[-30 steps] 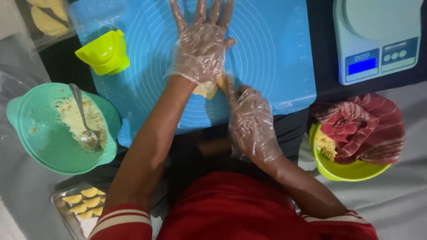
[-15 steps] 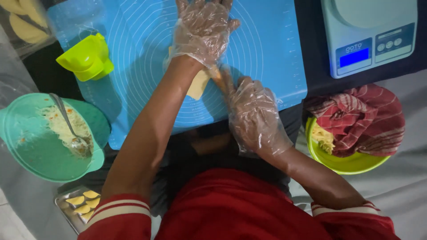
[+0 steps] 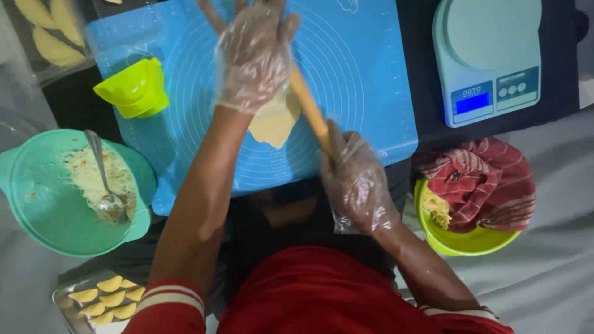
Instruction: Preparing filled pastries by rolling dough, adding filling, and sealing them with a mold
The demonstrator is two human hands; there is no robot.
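**Rolling dough on the mat**

My left hand (image 3: 255,59), gloved, lies flat and open-fingered on one end of the rolling pin (image 3: 309,108). My right hand (image 3: 354,179) has its grip closed round the other end. The dough (image 3: 272,124) lies flattened under the pin, mid-way on the blue mat (image 3: 359,68), between mould (image 3: 133,89) and scale (image 3: 489,59).

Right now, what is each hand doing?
Left hand: open, fingers spread, pressing flat on the rolling pin over the dough.
Right hand: closed on the rolling pin's near end.
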